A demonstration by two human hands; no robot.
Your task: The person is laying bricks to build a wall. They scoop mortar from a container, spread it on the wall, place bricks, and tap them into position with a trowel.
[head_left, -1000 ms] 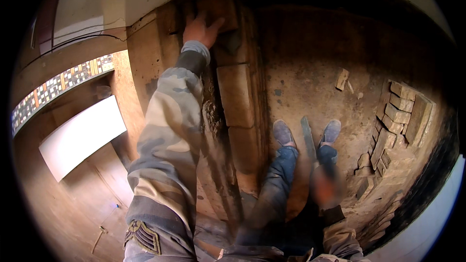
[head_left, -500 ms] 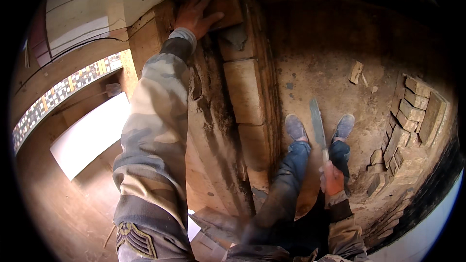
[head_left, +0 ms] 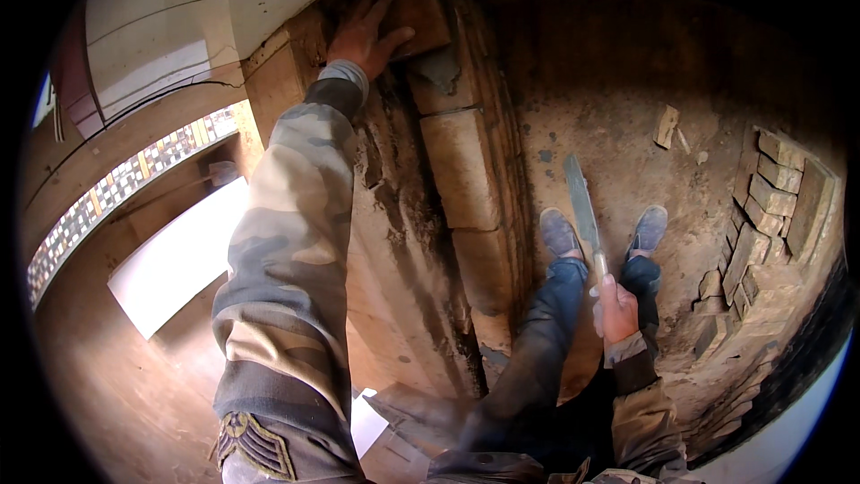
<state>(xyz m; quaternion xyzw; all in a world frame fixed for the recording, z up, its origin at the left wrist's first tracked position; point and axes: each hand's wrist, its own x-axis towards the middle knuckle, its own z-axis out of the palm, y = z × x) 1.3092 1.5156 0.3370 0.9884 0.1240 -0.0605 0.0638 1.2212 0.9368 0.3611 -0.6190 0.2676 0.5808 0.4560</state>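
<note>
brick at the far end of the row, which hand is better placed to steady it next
Probably the left: the left hand is spread out and touching the brick. The right hand is well away from it and occupied, gripping a long-bladed tool.

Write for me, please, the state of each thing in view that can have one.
Left hand: fingers spread, on the far brick
Far brick: on the brick row, partly covered by hand
Right hand: closed around the long-bladed tool
Long-bladed tool: held, blade pointing away from body
Brick stack: piled unevenly
Brick fragment: lying loose on the floor
Shoes: worn, apart
</note>
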